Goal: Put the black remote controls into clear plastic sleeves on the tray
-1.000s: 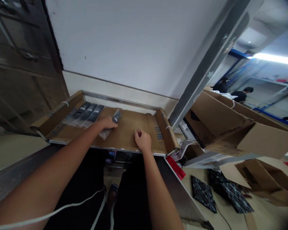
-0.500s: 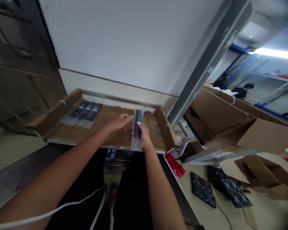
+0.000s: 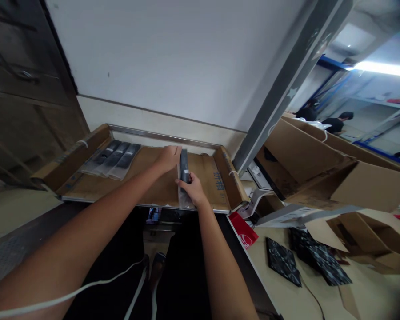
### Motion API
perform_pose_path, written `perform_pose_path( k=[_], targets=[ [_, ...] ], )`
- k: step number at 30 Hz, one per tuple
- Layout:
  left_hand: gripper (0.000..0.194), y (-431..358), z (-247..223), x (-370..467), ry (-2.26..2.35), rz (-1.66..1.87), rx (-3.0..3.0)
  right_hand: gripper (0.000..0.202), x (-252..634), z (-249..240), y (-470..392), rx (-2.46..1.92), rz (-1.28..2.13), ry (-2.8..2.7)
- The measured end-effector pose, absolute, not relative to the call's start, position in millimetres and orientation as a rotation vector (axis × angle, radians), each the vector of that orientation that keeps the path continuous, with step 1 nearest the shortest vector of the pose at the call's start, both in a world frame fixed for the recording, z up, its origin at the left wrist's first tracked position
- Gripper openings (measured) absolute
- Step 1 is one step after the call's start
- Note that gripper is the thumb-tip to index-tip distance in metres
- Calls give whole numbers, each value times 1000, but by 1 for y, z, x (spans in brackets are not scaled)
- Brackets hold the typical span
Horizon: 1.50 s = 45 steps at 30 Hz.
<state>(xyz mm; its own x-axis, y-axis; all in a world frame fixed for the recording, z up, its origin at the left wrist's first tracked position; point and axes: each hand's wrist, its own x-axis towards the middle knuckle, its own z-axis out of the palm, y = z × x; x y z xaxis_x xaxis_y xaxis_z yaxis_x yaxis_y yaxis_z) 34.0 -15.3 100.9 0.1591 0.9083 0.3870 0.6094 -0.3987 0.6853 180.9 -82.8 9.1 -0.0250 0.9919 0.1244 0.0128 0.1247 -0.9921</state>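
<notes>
Clock centred on the cardboard-lined tray (image 3: 163,191), with the wall (image 3: 160,58) at 12. The tray is bounded by raised cardboard sides (image 3: 231,178) at 9 and 3; low metal edges are seen at 12 and 6. Three bagged dark pieces (image 3: 110,158) are laid side by side toward 10; bare cardboard is left between these and the bagged strip (image 3: 184,166), and again toward the 3 o'clock side. The strip is held at about 3 o'clock by the right hand (image 3: 194,189), thumb and fingers closed around its lower half. The left hand (image 3: 170,158) is placed at its upper left edge; finger closure cannot be told. The long axis is aligned nearly 12 to 6, dark end toward 12, clear bag end toward 6.
</notes>
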Motion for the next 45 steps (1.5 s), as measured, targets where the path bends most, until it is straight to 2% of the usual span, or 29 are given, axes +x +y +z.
perform_pose_path(
  k=[5,8,12,20,25,28,30,33,36,40,42,45],
  targets=[
    [49,-23,136,55,1405,791,2499,44,179,5,-79,-1174,949,-1293],
    [54,-26,156,62,1406,862,2539,46,178,6,-79,-1130,981,-1273],
    [50,-27,170,60,1357,875,2525,45,177,9,-80,-1129,969,-1269],
    [54,-23,179,47,1311,1274,2170,34,182,4,-78,-1251,815,-1382],
    [58,-12,214,17,1329,1552,1760,31,181,2,-79,-1310,671,-1454],
    [56,6,237,-27,1292,1905,1379,36,180,4,-80,-1437,586,-1468],
    [46,20,238,-59,1272,2014,1120,45,181,4,-80,-1571,493,-1413],
    [29,30,202,-87,1338,1876,914,57,184,4,-75,-1776,300,-1353],
    [15,22,130,-82,1397,1618,936,62,192,5,-67,-1923,81,-1440],
    [16,4,40,-60,1477,1514,1003,58,213,5,-58,-2061,-123,-1550],
    [15,0,18,-56,1517,1528,1099,53,224,5,-52,-2119,-195,-1531],
    [16,1,8,-58,1504,1502,1305,39,235,4,-43,-2199,-310,-1476]
  ],
)
